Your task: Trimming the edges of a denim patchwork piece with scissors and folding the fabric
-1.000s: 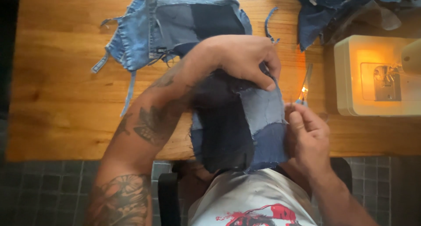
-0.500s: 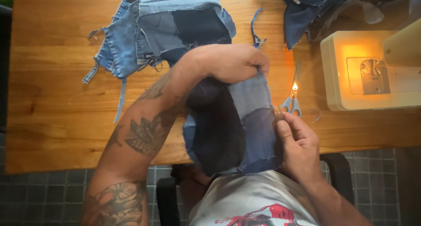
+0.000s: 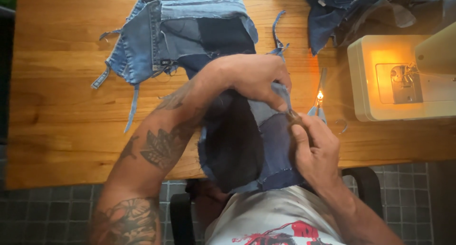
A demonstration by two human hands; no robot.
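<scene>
A patchwork denim piece (image 3: 247, 145) of dark and light blue panels hangs over the front edge of the wooden table (image 3: 61, 126) onto my lap. My left hand (image 3: 254, 78) pinches its upper right edge, fingers closed on the cloth. My right hand (image 3: 316, 150) sits just below and to the right, thumb and fingers pinched at the same seam edge; whether it holds a small tool there is hidden. Small scissors (image 3: 319, 102) lie on the table right beside my right hand.
More of the patchwork denim (image 3: 180, 31) with loose strips spreads across the table's far middle. A heap of dark blue cloth (image 3: 351, 7) lies at the far right. A cream sewing machine (image 3: 403, 78) with its lamp on stands at the right. A chair and tiled floor show below.
My left hand has shifted slightly right along the denim's edge. My right hand has come up closer, so both hands now meet at the seam.
</scene>
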